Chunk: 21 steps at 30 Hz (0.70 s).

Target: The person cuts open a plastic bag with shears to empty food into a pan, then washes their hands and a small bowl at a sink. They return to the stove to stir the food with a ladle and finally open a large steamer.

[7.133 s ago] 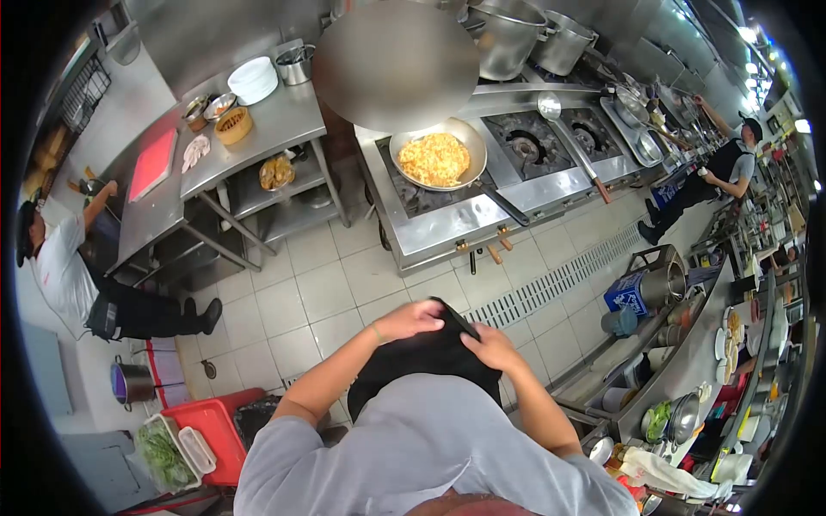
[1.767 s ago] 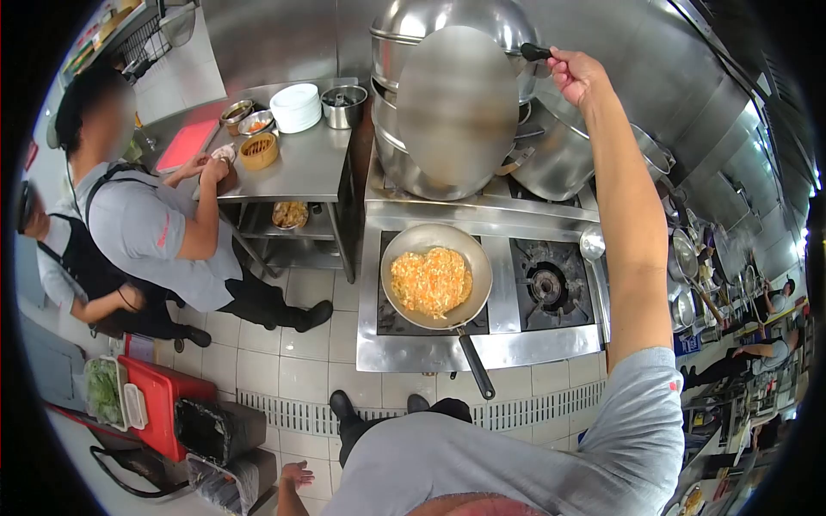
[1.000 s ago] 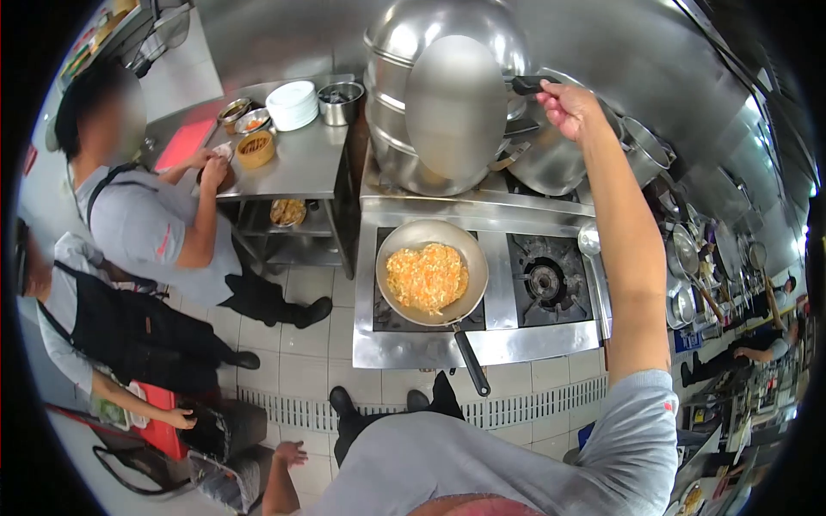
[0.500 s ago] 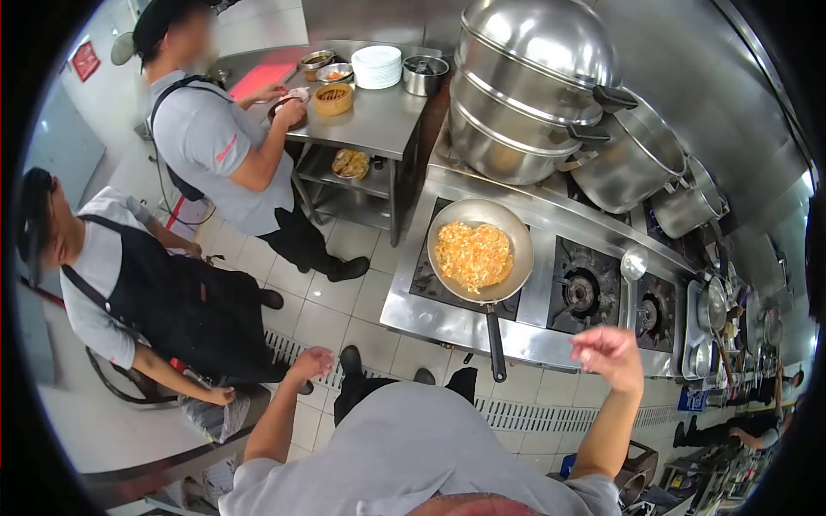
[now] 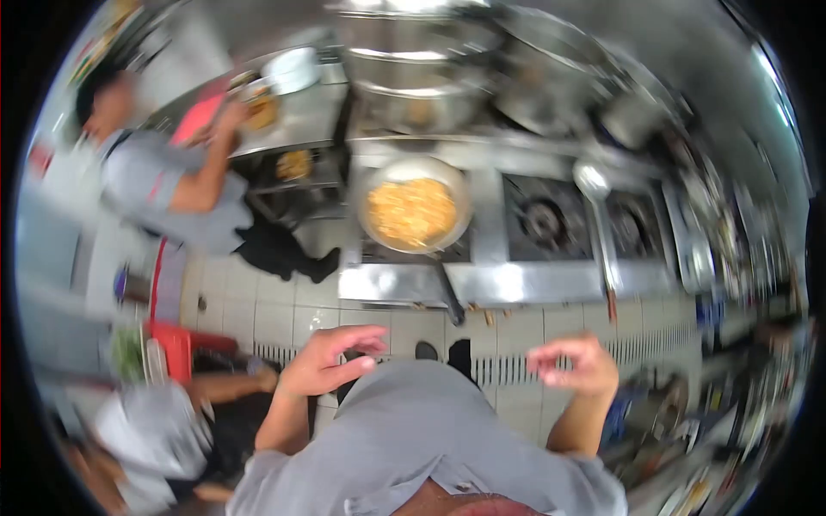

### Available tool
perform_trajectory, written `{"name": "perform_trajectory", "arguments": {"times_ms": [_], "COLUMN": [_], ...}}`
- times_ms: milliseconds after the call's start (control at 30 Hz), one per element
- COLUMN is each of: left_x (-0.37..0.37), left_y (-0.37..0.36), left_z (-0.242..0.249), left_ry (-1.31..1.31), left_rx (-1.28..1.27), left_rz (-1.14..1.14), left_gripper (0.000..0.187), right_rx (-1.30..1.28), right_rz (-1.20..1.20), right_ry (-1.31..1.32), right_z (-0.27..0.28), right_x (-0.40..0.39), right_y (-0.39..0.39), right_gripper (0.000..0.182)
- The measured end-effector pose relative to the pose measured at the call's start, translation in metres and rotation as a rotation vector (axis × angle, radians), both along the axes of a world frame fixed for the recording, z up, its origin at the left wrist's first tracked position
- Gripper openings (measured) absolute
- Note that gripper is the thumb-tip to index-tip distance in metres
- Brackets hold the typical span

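On the stove's left burner sits a frying pan [image 5: 462, 191] holding an orange-yellow shredded food [image 5: 413, 213]. Its black handle [image 5: 448, 297] points toward me. My left hand [image 5: 334, 359] is in front of my body, thumb and fingers apart, holding nothing. My right hand [image 5: 575, 365] is held up to the right with curved fingers apart and nothing visible in them. Neither hand touches the pan; the handle lies between and beyond them. To the right, a long-handled ladle [image 5: 594, 182] rests across the stove between two burners.
A stacked metal steamer [image 5: 413, 73] and large pots [image 5: 546, 82] stand behind the burners. One co-worker [image 5: 176, 176] is at a steel table [image 5: 314, 120] with plates [image 5: 292, 70]. Another person [image 5: 159, 430] bends at lower left near a red bin [image 5: 176, 348].
My view has shifted and blurred. My left hand has moved right with its fingers spread, and my right hand has come slightly inward. The co-worker at lower left has bent down.
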<state>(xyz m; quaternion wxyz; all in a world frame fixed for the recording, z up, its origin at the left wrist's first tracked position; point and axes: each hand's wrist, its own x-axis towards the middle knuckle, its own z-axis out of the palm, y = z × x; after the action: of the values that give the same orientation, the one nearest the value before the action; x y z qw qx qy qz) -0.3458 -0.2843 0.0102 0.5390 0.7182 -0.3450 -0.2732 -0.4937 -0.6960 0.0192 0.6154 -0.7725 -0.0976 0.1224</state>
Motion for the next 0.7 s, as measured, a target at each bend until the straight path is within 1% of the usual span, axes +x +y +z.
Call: {"name": "perform_trajectory", "arguments": {"times_ms": [67,167,233,333,400,433,533,700], "left_x": [0.002,0.003,0.012,0.020,0.027,0.034,0.045,0.065], "left_y": [-0.013,-0.022,-0.026,-0.033,-0.036,-0.039,-0.043,-0.031], "left_z": [-0.003,-0.005,-0.011,-0.015,-0.018,-0.017,-0.011,-0.020], "left_ry": [0.048,0.134,0.163,0.164,0.155,0.123,0.071,0.134], "left_rx": [-0.055,-0.135,-0.108,-0.087,-0.055,-0.057,0.025,-0.004], "left_rz": [-0.020,-0.032,-0.090,-0.180,-0.257,-0.335,-0.474,-0.672], "left_gripper": [0.047,0.049,0.049,0.047,0.045,0.045,0.045,0.042], "right_rx": [0.082,0.131,0.163,0.126,0.137,0.151,0.208,0.255], "right_rz": [-0.034,-0.161,-0.226,-0.366,-0.469,-0.513,-0.659,-0.917], "right_ry": [-0.061,-0.050,-0.073,-0.107,-0.077,-0.053,-0.027,0.054], "right_z": [-0.002,-0.008,-0.013,-0.019,-0.024,-0.023,-0.028,-0.032], "right_x": [-0.016,-0.052,-0.069,-0.102,-0.126,-0.135,-0.152,-0.164], "right_y": [-0.005,-0.007,-0.002,0.011,0.030,0.041,0.081,0.167], "right_gripper": [0.035,0.035,0.035,0.034,0.034,0.034,0.034,0.034]}}
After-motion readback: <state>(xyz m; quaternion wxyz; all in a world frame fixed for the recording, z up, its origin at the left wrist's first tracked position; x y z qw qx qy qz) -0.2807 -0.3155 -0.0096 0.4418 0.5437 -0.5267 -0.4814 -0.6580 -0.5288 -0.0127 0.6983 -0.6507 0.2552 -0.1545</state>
